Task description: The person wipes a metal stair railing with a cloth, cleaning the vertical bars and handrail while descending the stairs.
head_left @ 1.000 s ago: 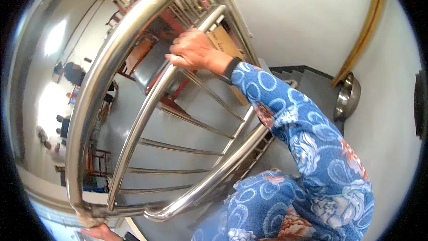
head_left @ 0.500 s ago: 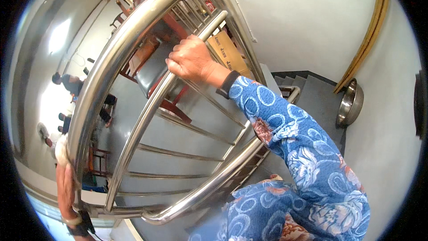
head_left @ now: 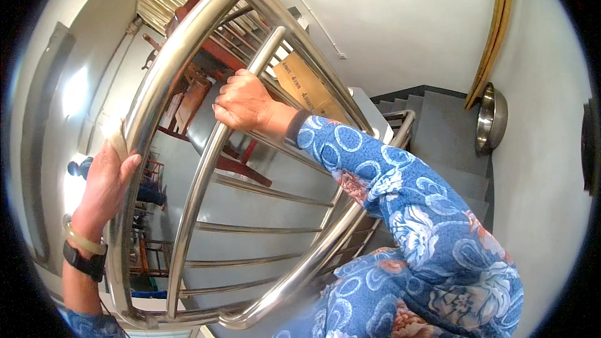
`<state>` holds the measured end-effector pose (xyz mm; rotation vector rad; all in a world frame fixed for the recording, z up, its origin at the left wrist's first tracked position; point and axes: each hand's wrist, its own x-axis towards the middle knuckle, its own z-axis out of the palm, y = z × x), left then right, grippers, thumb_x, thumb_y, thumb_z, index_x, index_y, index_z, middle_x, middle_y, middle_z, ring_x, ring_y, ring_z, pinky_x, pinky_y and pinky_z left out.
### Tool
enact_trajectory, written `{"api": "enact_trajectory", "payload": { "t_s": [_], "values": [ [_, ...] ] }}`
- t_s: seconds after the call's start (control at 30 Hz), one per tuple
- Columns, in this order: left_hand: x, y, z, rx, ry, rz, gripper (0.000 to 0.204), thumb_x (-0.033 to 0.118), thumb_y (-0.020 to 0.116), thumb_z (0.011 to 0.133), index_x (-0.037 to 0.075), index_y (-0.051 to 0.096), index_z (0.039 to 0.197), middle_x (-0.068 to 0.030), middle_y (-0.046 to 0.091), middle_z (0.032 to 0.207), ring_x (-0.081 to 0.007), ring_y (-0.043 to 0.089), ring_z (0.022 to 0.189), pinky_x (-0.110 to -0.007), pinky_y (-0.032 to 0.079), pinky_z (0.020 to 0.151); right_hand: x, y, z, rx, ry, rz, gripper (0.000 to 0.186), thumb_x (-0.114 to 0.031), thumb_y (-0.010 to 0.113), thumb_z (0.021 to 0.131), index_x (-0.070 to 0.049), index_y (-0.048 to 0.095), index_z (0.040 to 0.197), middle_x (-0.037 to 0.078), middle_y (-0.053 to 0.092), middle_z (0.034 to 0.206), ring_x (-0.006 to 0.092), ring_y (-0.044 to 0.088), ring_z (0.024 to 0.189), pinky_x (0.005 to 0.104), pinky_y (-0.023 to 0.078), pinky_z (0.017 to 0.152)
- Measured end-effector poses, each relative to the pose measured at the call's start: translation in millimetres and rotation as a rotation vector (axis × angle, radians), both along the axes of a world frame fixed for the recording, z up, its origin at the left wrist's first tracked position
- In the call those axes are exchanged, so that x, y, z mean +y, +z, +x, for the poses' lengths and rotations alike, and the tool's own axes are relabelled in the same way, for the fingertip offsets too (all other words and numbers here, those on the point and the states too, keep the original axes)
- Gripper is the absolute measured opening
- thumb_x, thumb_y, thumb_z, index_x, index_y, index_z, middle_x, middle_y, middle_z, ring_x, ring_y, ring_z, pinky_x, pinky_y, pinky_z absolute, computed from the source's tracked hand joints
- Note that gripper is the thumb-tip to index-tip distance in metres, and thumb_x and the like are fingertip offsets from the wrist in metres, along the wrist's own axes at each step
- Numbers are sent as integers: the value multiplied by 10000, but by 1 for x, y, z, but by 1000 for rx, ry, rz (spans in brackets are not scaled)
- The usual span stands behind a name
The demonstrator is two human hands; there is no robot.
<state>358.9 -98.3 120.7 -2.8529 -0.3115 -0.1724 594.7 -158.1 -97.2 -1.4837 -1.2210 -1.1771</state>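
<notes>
My left hand (head_left: 107, 183) is closed on a cream cloth (head_left: 115, 138), held against the thick outer stainless-steel rail (head_left: 161, 78) at the left side; I wear a bangle and a dark band on that wrist. My right hand (head_left: 245, 99) grips a thinner inner rail (head_left: 206, 166) near the middle, its fingers wrapped over the bar. Below it, the patterned blue sleeve reaches across the balustrade to the lower right. Thin crossbars (head_left: 250, 228) run beneath the inner rail, with floor showing between them.
Grey stairs (head_left: 438, 131) descend or rise along white walls; I cannot tell which. A steel basin (head_left: 491, 119) and long yellowish poles (head_left: 501, 31) lean at right. Behind the railing stand wooden chairs (head_left: 210, 144) with dark seats and a cardboard piece (head_left: 299, 81). A person (head_left: 81, 168) is partly visible beyond.
My left hand has risen from the lower edge along the outer rail with the cloth. My right hand stays on the inner rail, sitting lower and farther left in view.
</notes>
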Motion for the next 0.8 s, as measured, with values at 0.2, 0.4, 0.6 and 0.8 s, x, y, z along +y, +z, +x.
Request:
{"api": "enact_trajectory", "payload": {
  "t_s": [0.2,0.4,0.6,0.8],
  "values": [
    [-10,-2,45,-5,-107,194,561,309,463,931,-14,321,1367,-244,485,1189,-401,500,1088,-423,380,956,2,4,-4,-3,13,-1,287,-281,522,738,-138,542,490,40,531,518,241,516,552,378,382,604],
    [-32,-12,133,89,-200,411,696,486,436,916,-12,298,1383,-307,461,1167,-421,521,1051,-442,415,928,7,-1,1,40,63,28,289,-265,506,786,-128,573,540,47,541,576,253,518,616,394,384,632],
    [-41,-31,209,-24,-207,586,658,480,349,948,-18,327,1377,-355,418,1253,-427,490,1081,-428,411,935,6,-1,-1,82,76,37,355,-301,496,803,-105,587,520,87,561,564,283,528,602,420,374,664],
    [-26,-36,261,-195,-324,564,493,228,442,893,300,385,1378,-224,525,1149,-390,578,1001,-424,483,846,1,0,-5,111,49,-67,281,-246,506,805,-106,592,577,78,548,610,271,518,653,399,376,678]
  ]
}}
